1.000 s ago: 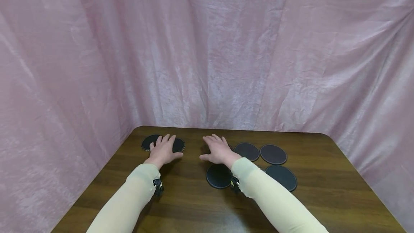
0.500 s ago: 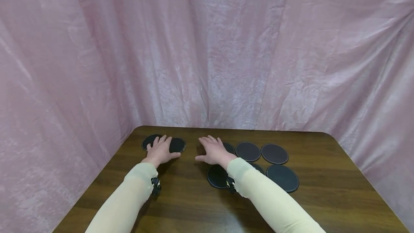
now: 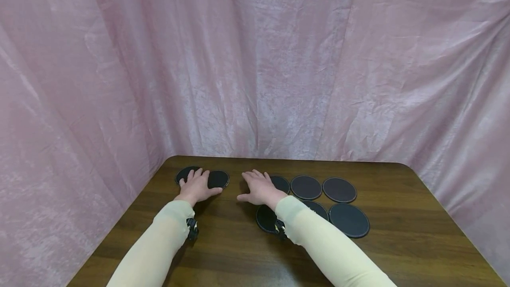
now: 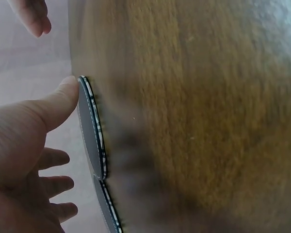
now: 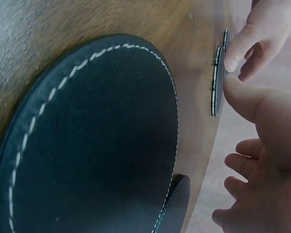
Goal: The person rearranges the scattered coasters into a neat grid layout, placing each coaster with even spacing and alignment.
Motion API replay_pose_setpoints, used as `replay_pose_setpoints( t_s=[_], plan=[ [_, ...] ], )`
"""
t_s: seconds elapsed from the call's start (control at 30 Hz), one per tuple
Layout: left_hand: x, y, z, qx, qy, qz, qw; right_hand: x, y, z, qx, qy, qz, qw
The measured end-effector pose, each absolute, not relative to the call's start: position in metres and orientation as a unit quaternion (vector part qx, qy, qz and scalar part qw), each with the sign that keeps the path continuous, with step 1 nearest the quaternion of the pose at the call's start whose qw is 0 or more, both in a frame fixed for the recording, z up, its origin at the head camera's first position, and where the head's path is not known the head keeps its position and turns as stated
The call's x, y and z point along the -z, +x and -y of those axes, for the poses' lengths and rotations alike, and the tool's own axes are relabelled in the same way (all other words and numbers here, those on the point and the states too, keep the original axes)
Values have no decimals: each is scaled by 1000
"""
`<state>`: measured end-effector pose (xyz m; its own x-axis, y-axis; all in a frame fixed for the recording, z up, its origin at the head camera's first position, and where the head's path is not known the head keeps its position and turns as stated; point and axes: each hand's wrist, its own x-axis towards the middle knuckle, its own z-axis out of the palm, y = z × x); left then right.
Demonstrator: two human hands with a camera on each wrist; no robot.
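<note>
Two dark round coasters lie side by side at the table's back left, a left one (image 3: 184, 173) and a right one (image 3: 218, 180). My left hand (image 3: 194, 188) hovers over them with its fingers spread and holds nothing. In the left wrist view, the thumb overlaps the near end of a coaster (image 4: 91, 128) with pale marks along its edge. My right hand (image 3: 259, 188), fingers extended, holds nothing and partly covers a coaster (image 3: 281, 184). Below its wrist lies another coaster (image 3: 264, 219), partly hidden. White stitching rings the large coaster (image 5: 102, 131) in the right wrist view.
Further coasters lie to the right in two rows: two behind (image 3: 306, 187), (image 3: 339, 190), and a front one (image 3: 349, 220) beside another (image 3: 318, 208) half covered by the sleeve. A pink curtain (image 3: 255, 65) hangs behind the wooden table (image 3: 410, 229).
My right hand has moved left, uncovering more of the coasters beneath its arm. The left hand has shifted slightly left. The coasters stay in place.
</note>
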<state>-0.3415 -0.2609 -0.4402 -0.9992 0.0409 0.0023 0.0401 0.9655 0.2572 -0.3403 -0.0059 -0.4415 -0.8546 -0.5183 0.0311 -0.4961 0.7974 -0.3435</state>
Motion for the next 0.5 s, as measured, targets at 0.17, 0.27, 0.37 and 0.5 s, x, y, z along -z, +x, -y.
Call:
replay_pose_setpoints(
  t_s=[0.17, 0.27, 0.37, 0.5],
  plan=[
    [441, -343, 263, -122, 18, -992, 6, 442, -341, 10, 169, -264, -949, 40],
    [442, -345, 264, -117, 16, -993, 7, 440, -340, 12, 170, -260, -949, 48],
    [446, -350, 267, -130, 16, -991, 10, 443, -342, 15, 168, -259, -950, 46],
    [458, -363, 273, -149, 15, -989, 8, 444, -343, 17, 164, -257, -951, 51]
  ],
)
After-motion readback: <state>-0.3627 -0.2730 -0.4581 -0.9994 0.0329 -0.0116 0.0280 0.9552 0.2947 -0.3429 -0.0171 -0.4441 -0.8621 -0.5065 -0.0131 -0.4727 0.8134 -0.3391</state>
